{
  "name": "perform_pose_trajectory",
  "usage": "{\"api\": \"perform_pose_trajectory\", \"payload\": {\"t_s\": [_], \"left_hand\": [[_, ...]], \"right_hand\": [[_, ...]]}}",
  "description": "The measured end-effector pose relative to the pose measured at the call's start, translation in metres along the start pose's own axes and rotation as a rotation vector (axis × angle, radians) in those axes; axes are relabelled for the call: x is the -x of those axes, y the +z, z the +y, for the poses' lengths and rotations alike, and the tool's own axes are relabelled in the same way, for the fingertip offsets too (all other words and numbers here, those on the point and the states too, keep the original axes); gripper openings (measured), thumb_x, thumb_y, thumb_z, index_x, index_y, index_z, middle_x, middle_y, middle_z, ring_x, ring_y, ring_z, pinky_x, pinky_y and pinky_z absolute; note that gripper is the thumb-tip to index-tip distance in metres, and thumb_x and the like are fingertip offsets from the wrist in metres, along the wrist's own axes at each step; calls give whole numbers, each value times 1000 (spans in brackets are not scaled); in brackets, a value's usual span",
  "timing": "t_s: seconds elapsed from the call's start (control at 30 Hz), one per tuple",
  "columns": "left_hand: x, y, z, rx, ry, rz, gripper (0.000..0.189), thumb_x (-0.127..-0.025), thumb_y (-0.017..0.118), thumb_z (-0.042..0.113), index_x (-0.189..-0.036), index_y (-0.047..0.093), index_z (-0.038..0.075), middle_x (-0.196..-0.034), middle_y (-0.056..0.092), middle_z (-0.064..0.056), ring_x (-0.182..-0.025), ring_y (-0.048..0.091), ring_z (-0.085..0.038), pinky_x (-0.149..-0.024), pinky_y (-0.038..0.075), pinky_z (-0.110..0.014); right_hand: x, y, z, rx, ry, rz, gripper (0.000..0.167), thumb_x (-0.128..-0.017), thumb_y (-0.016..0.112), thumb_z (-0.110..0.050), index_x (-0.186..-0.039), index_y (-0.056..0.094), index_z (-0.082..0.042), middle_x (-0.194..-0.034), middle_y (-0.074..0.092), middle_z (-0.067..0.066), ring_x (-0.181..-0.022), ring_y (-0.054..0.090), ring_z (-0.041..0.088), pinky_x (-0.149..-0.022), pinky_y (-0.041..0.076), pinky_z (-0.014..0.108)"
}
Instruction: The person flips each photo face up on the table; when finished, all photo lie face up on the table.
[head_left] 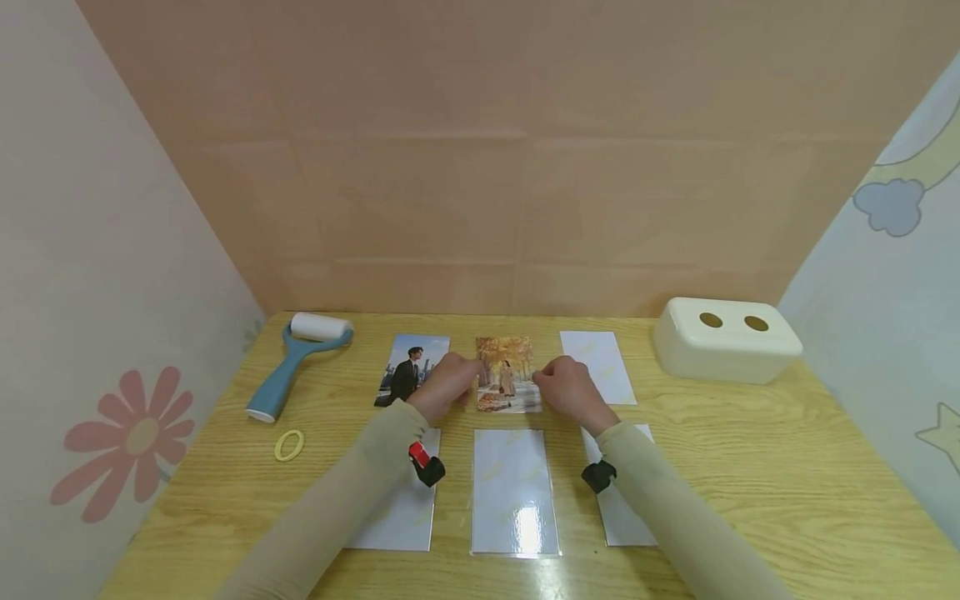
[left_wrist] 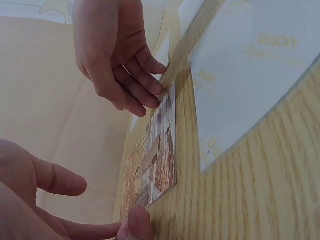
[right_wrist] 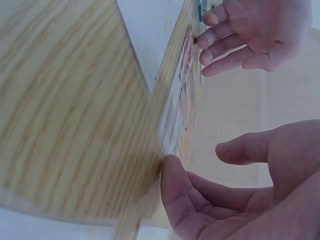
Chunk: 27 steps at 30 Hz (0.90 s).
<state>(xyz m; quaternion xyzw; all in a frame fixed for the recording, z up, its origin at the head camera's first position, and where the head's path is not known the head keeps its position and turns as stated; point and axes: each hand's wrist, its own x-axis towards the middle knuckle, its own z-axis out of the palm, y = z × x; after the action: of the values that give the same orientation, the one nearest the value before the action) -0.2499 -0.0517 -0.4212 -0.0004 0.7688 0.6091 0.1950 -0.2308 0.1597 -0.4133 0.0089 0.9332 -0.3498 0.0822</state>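
A photo card of a person in a long coat among autumn trees [head_left: 507,385] lies flat in the middle of the back row. My left hand [head_left: 448,383] touches its left edge with the fingertips, the thumb held apart from them. At the opposite edge my right hand [head_left: 572,390] rests its fingertips, thumb also apart in the right wrist view. Neither hand pinches the card. Under my left wrist, partly covered, lies a photo card of a person in a dark suit [head_left: 405,371]. To the right lies a white card face down [head_left: 603,367].
Nearer me lie more white cards, one in the middle [head_left: 513,492], others partly under my forearms. A blue-handled roller [head_left: 288,367] and a yellow ring [head_left: 288,445] are at left. A cream box with two holes [head_left: 727,350] stands at back right.
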Motion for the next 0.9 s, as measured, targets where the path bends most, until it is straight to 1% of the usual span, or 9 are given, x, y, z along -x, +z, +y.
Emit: {"api": "perform_pose_trajectory", "payload": {"t_s": [0.13,0.27,0.37,0.43,0.5,0.6,0.7,0.8,0.9], "left_hand": [[0,1,1,-48,13,1,46,-97,49,14,-56,28,20,-51,23,4,-47,24,-17,-57,29,-36],[1,4,4,-76,24,0,49,-100,47,18,-54,30,19,-49,26,4,-45,25,-17,-56,27,-35],[3,7,7,-90,58,-21,50,-102,45,19,-55,30,18,-49,26,3,-45,25,-17,-56,26,-35],[5,10,9,-102,78,-36,49,-103,43,21,-55,31,18,-49,27,3,-45,25,-17,-55,26,-35],[7,13,9,-100,88,-55,45,-102,42,20,-58,32,18,-52,27,4,-47,24,-16,-55,28,-35],[9,17,8,-76,79,-74,39,-101,43,19,-63,33,18,-55,30,3,-50,27,-17,-56,32,-37],[9,20,5,-41,71,-86,37,-100,43,16,-65,32,18,-57,33,1,-53,29,-18,-58,32,-39],[8,23,5,-14,91,-97,40,-100,44,15,-62,33,18,-55,33,2,-51,27,-17,-54,29,-38],[6,27,5,12,122,-123,41,-100,44,13,-59,39,16,-51,31,3,-47,23,-16,-52,26,-38]], "right_hand": [[1,-3,1,-1,9,16,48,-101,55,-20,-54,44,-14,-49,33,-4,-45,30,12,-46,27,26],[2,-7,2,-3,1,36,42,-101,53,-19,-61,58,-7,-51,38,-2,-46,33,13,-47,30,26],[4,-10,2,-15,-9,55,31,-99,51,-17,-85,72,1,-62,53,2,-51,41,15,-50,35,28],[5,-11,3,-23,-9,71,30,-98,50,-16,-102,73,3,-76,63,6,-57,47,19,-54,39,30],[6,-11,4,-27,-7,79,32,-99,50,-17,-112,71,4,-90,67,10,-66,52,21,-58,42,33],[6,-10,5,-21,-7,85,32,-100,50,-18,-114,70,3,-98,69,12,-72,55,23,-62,45,33],[8,-10,5,-26,-21,92,32,-101,50,-19,-113,69,3,-96,69,12,-71,55,22,-61,45,33],[11,-13,5,-60,-34,108,33,-102,48,-19,-114,68,5,-95,70,14,-68,56,22,-58,45,33],[13,-16,7,-89,-40,124,35,-102,46,-18,-117,66,6,-100,71,17,-72,62,21,-58,47,32]]}}
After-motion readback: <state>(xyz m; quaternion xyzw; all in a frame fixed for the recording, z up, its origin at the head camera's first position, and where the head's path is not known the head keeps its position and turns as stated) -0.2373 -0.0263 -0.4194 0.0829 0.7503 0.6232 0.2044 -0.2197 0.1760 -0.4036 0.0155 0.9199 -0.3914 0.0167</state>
